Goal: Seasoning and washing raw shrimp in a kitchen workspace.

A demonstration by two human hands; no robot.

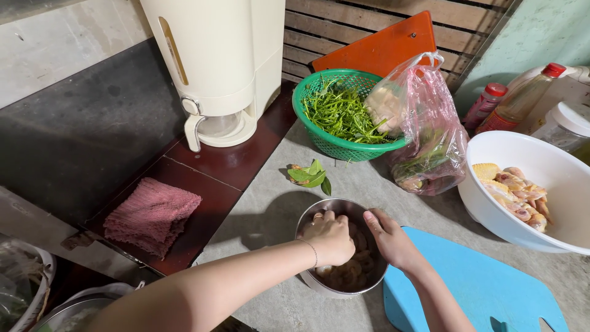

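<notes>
Both hands are working inside a small steel bowl that is sitting on the grey surface, just left of a light blue cutting board. The left hand is lying curled over the pale shrimp-like pieces in the bowl, its grip closed loosely, though what the fingers are pinching is hidden beneath the knuckles. The right hand is reaching in from the board side with its fingers bent down into the bowl, and whether its grip is closing on anything cannot be told. Just beyond the bowl a few green leaves are lying loose. Farther back a green basket is holding long green stalks, with a pink plastic bag leaning against it. To the right a large white bowl is holding raw chicken pieces. On the left a folded reddish cloth is resting on a dark red ledge, near a cream dispenser.
</notes>
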